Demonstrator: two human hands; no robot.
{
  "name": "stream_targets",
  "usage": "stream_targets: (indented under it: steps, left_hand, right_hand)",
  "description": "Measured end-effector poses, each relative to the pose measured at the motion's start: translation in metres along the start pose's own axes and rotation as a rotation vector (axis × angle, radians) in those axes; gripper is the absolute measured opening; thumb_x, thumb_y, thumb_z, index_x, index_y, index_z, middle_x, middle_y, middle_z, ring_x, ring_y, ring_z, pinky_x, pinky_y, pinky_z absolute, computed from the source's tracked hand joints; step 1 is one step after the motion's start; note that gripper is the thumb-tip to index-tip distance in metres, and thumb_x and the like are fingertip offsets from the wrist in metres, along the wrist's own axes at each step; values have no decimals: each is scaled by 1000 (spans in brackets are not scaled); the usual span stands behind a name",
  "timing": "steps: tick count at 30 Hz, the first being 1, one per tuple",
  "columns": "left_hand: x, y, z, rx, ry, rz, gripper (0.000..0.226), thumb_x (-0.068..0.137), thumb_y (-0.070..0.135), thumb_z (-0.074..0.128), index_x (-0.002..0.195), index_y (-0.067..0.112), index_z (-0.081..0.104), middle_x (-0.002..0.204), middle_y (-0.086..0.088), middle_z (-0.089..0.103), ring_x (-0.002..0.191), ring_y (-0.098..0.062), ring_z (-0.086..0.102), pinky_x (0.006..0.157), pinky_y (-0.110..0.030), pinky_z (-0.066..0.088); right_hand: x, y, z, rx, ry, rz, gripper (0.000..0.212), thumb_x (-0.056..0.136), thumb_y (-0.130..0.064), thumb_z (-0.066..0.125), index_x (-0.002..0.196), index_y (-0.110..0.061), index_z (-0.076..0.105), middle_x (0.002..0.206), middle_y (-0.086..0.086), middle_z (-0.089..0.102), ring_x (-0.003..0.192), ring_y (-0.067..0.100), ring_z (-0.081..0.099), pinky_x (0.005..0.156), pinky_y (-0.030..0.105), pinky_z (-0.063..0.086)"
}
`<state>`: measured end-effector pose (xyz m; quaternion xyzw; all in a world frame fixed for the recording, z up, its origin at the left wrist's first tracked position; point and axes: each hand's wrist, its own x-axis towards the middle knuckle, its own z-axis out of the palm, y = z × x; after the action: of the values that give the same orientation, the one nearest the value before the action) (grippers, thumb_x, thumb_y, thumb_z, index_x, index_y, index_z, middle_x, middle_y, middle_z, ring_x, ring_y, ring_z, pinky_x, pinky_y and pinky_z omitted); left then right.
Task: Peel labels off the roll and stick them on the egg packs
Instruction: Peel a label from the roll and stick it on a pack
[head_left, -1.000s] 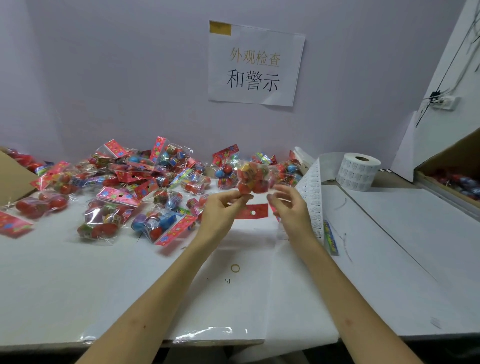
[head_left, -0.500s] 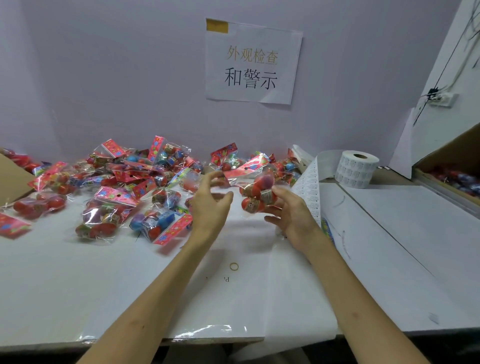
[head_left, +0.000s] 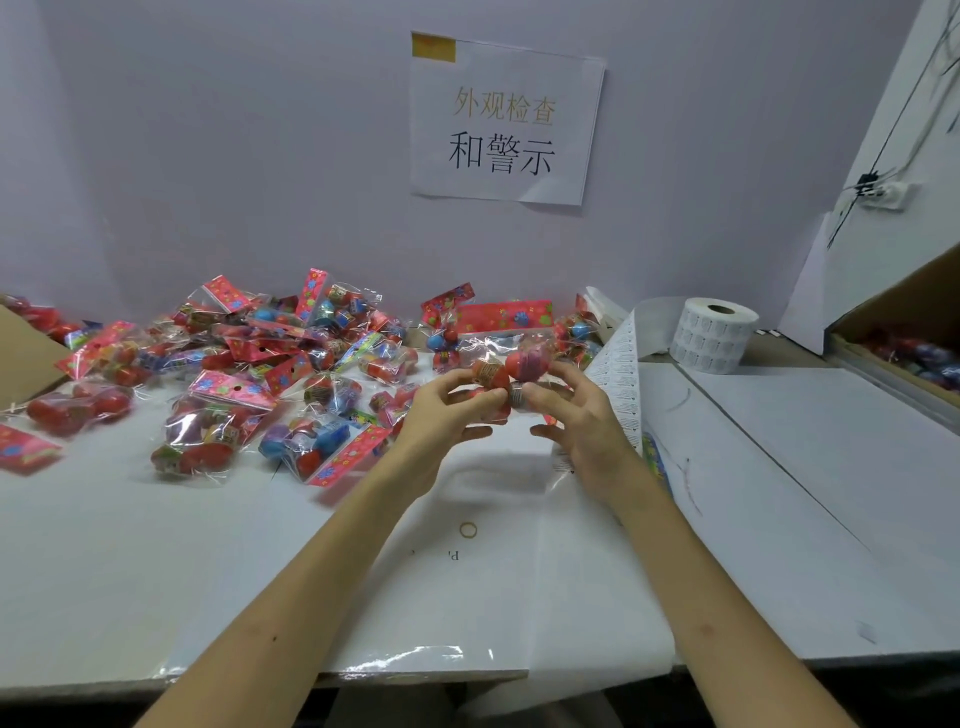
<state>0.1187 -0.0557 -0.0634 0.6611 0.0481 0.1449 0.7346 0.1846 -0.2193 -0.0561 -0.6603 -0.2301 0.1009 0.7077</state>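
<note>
White glossy tabletop (head_left: 156, 571) below, my left hand (head_left: 441, 415) and right hand (head_left: 582, 415) clamp a crinkly cellophane egg pack (head_left: 506, 358), red header card (head_left: 504, 317) pointing up.

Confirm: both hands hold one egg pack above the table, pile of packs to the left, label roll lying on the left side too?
Not quite. The head view shows the label roll standing on the right side, its strip trailing toward the right hand. The rest holds: the left hand and right hand hold one egg pack above the table, with the pile of packs on the left.
</note>
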Motion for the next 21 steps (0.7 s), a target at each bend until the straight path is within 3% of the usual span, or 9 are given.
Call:
stream_targets:
  steps: [6,12,17,21]
  left_hand:
    - [0,1,0,90,32,-7,15,90,10,73,105,13,70,85,-3,78,77,-15,74,73,-30,55]
    - [-3,-3,8,103,-21,7,25,88,16,78,111,11,70,93,-8,78,83,-20,76,75,-31,59]
    - [-5,-4,10,127,-36,7,24,86,15,81,107,10,71,90,-8,78,82,-24,77,69,-25,58]
    - [-3,-4,7,225,51,4,22,86,7,73,107,12,68,82,-1,77,72,-10,74,63,-25,48]
  right_hand:
    - [-1,2,1,-19,-78,8,50,76,-28,73,124,-23,62,91,-2,76,84,14,71,69,25,55]
    - [1,4,-1,-92,-10,5,47,69,-19,62,116,-22,64,77,-5,74,70,12,67,60,23,53]
    - [2,5,-2,-102,14,-7,48,70,-10,60,118,-11,63,90,3,67,78,21,61,67,36,52]
    - [3,8,-4,-188,-17,-73,45,84,10,67,124,-11,61,94,3,71,80,16,68,74,24,57]
